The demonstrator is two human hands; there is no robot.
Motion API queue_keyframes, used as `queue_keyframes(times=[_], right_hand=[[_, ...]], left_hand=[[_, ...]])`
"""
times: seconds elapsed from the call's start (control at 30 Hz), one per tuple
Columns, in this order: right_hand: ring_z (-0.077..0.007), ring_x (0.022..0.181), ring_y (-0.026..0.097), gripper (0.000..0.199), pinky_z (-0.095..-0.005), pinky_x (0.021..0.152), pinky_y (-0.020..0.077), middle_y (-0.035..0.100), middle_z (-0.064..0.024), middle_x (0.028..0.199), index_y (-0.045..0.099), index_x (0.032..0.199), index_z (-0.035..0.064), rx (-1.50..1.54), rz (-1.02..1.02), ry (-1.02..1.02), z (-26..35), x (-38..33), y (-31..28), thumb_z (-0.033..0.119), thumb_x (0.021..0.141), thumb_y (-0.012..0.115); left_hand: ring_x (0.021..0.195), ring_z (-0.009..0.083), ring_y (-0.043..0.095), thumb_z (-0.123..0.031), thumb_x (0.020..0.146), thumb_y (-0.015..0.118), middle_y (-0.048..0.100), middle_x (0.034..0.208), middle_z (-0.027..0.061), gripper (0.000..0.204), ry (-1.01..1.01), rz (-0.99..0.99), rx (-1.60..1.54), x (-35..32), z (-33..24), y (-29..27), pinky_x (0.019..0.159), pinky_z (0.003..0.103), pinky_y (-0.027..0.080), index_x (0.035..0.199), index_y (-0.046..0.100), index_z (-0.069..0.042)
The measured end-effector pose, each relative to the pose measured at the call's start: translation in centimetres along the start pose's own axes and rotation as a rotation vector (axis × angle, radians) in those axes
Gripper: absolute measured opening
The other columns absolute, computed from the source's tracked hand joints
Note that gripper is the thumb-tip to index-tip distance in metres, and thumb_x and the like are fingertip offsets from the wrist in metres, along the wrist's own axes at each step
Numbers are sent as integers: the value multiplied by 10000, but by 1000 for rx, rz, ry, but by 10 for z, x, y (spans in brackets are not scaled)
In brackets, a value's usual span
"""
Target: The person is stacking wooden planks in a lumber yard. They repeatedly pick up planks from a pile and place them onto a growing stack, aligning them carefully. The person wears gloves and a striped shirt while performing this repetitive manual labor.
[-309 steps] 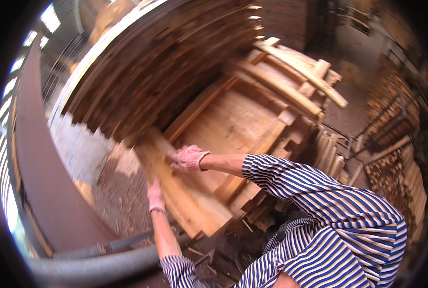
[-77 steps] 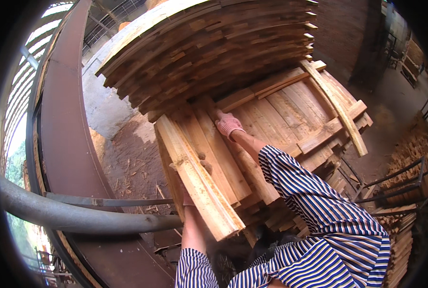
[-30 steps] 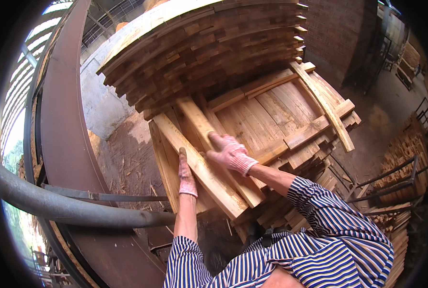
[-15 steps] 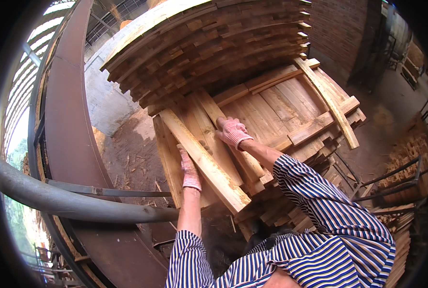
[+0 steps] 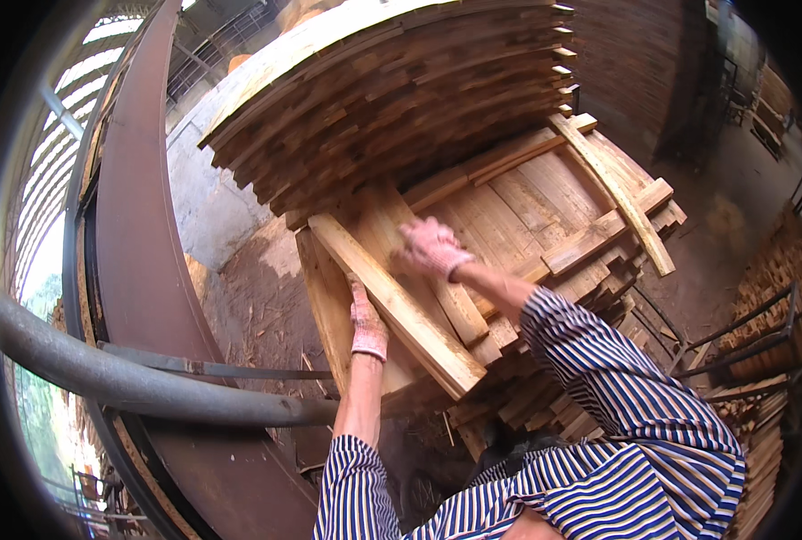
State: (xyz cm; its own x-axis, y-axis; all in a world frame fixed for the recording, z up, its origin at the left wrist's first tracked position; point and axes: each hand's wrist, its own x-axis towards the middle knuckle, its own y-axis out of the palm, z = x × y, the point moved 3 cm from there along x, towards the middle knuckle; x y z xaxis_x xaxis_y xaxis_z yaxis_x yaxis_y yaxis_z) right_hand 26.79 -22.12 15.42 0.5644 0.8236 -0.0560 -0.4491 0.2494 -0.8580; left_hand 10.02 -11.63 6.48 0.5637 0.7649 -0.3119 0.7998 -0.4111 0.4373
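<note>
Here, my two gloved hands are on planks.
Left hand [image 5: 368, 326]: flat against the near side of a long pale plank [image 5: 399, 306], fingers stretched along its edge, not wrapped round it.
Right hand [image 5: 431, 247]: palm down, fingers spread on the neighbouring board [image 5: 437, 279] (just beside the plank).
Plank: lying slantwise atop the low stack [image 5: 545, 207], its cut end towards me.
Tall stack [image 5: 392, 99]: behind, well above.
Grey pipe [image 5: 140, 382]: at my left.
</note>
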Motion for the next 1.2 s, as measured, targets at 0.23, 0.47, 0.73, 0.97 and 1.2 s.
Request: queue_keyframes(times=[0.23, 0.47, 0.73, 0.97, 1.2], right_hand=[[-401, 1235, 580, 812, -492, 996, 485, 571, -249, 1334, 368, 1571, 241, 469, -58, -30, -51, -87, -22, 614, 892, 613], [-436, 1145, 605, 502, -524, 931, 506, 590, -273, 1251, 520, 1407, 181, 245, -150, -42, -101, -21, -17, 465, 995, 498], [-367, 1244, 567, 656, -481, 1028, 482, 573, -241, 1349, 473, 1468, 129, 77, 71, 20, -60, -33, -19, 557, 971, 489], [-405, 1254, 565, 759, -491, 1013, 497, 547, -242, 1363, 365, 1545, 192, 359, 8, 6, -61, -78, -42, 481, 898, 635], [-457, 1202, 569, 463, -532, 975, 493, 548, -262, 1312, 498, 1336, 122, 266, -85, 82, -125, -26, -20, 386, 959, 543]], left_hand=[[960, 244, 669, -641, 954, 574, 676, 1117, 117, 722, -12, -34, 115, -23, 13, 113, 792, 396, 591, 1255, 619, 15], [1161, 369, 624, -639, 974, 523, 627, 1301, 210, 779, -15, 157, -44, 56, 25, 46, 1010, 501, 523, 1395, 489, 15], [1208, 325, 590, -651, 963, 537, 583, 1360, 181, 787, -187, 128, -122, 17, 30, 85, 1036, 472, 508, 1437, 466, -27], [1457, 280, 376, -331, 1069, 379, 197, 1662, 172, 625, 117, 443, 199, 28, -19, 24, 1188, 356, 372, 1609, 175, -92], [1261, 370, 574, -723, 930, 481, 564, 1422, 233, 955, 103, -500, 1303, 48, -96, -53, 1032, 428, 462, 1567, 313, -32]])
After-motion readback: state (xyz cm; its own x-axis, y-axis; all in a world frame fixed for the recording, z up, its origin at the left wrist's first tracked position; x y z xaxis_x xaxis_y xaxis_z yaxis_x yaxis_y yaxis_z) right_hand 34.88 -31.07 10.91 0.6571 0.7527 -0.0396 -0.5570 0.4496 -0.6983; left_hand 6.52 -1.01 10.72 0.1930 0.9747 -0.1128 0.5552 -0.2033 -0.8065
